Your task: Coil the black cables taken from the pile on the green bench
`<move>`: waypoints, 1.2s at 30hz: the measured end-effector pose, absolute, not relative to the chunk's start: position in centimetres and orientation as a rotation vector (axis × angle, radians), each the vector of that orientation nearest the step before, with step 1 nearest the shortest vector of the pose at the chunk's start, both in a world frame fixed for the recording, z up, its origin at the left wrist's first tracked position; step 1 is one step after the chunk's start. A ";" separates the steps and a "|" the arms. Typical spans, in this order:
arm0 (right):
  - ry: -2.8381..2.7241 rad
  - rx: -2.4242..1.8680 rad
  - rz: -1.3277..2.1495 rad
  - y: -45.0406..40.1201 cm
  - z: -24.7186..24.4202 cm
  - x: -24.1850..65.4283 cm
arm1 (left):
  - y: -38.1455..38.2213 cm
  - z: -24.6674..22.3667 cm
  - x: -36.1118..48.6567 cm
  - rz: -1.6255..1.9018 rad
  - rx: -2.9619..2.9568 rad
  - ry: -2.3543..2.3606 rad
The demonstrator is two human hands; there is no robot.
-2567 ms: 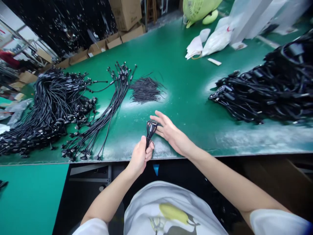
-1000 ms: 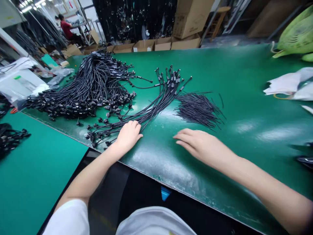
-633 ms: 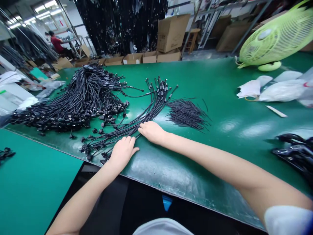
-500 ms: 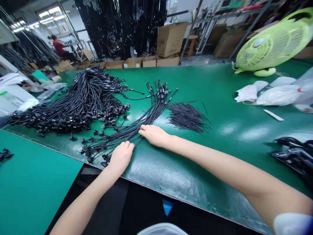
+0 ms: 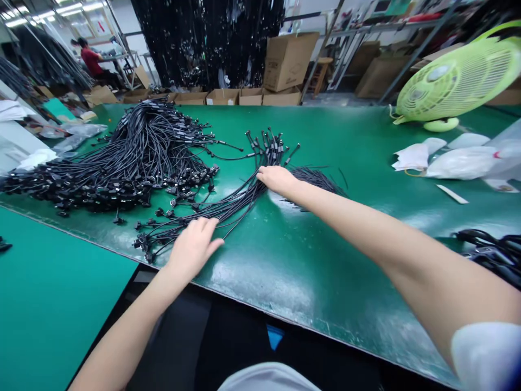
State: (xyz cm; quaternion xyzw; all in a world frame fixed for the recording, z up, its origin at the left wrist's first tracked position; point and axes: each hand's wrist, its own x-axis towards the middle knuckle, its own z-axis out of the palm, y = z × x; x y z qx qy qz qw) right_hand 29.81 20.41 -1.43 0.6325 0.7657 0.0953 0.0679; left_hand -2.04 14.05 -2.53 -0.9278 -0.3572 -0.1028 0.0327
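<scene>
A loose bundle of thin black cables lies slanting on the green table, with small connectors at both ends. Toward its upper end, my right hand has its fingers curled closed on the cables; the fingertips are partly hidden. My left hand rests over the lower part of the bundle, near the connectors, thumb stretched away from the fingers and nothing gripped. Behind my right forearm is a heap of short thin black strands, partly covered by the arm.
A large pile of black cables covers the table's left side. To the right are a green fan, white plastic bags, a white strip and more black cables. Cardboard boxes stand behind; a person sits far off.
My right hand has moved up and away along the bundle toward its upper end. My left hand has opened, its thumb spreading off the cable it was at.
</scene>
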 end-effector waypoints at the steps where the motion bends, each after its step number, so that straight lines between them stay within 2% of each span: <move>1: 2.308 1.896 0.325 20.1 -1.0 30.0 | 14.0 -2.8 -1.8 -0.226 -2.888 -1.058; 4: 2.293 1.905 0.453 19.2 0.7 30.8 | 13.8 -3.5 -1.4 -0.110 -2.991 -1.062; 8: 2.254 1.848 0.388 18.1 2.4 31.8 | 14.8 -2.5 -2.4 -0.520 -3.072 -1.202; 12: 2.210 1.858 0.307 17.3 3.5 30.9 | 15.8 -0.8 -3.5 -0.628 -2.993 -1.213; 16: 2.418 2.107 0.644 15.7 5.8 27.8 | 15.0 -0.8 -2.3 -0.775 -3.012 -1.239; 19: 2.545 2.085 0.890 14.0 9.2 26.2 | 14.0 -0.6 -1.4 -0.802 -3.173 -1.363; 23: 2.222 2.279 1.241 11.6 15.0 29.2 | 13.7 0.9 -3.3 -1.064 -3.184 -1.656; 26: 1.939 2.423 1.328 9.1 17.1 34.2 | 14.9 2.0 -5.9 -1.273 -3.102 -1.792; 28: 1.861 2.484 1.214 7.2 16.0 36.5 | 15.6 2.3 -7.2 -1.409 -3.122 -1.919; 32: 1.813 2.417 0.501 2.1 9.0 34.9 | 14.1 2.1 -6.2 -1.477 -3.539 -2.132; 34: 2.017 2.246 0.208 -1.2 5.6 31.3 | 11.6 1.9 -3.6 -1.410 -3.698 -1.951; 36: 2.475 1.951 -0.056 -4.3 4.1 27.4 | 8.6 1.6 -0.4 -1.328 -3.748 -1.481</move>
